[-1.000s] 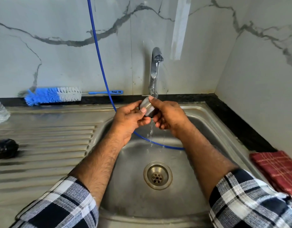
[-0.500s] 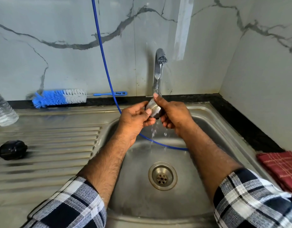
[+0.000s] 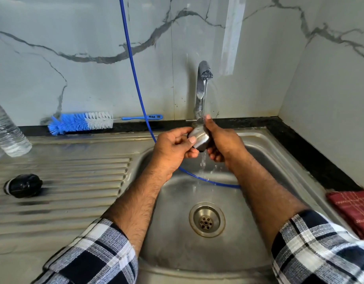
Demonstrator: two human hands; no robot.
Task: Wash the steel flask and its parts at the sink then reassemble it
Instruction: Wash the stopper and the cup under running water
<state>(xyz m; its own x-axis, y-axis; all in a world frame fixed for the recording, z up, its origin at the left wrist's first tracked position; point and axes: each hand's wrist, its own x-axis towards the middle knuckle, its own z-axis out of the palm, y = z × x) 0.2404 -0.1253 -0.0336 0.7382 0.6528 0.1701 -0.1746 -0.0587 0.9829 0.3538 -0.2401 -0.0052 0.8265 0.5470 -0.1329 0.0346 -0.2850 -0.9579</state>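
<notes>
Steel cap (image 3: 199, 138) gripped between left hand (image 3: 173, 148) and right hand (image 3: 223, 145), under tap (image 3: 202, 89) water over sink (image 3: 265, 144). Black stopper (image 3: 23, 185) lying apart on drainboard (image 3: 74, 181).

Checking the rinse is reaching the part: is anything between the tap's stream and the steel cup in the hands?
Nothing visible. The cup, held by the left hand and right hand, sits directly under the tap; water runs off it into the sink.
</notes>
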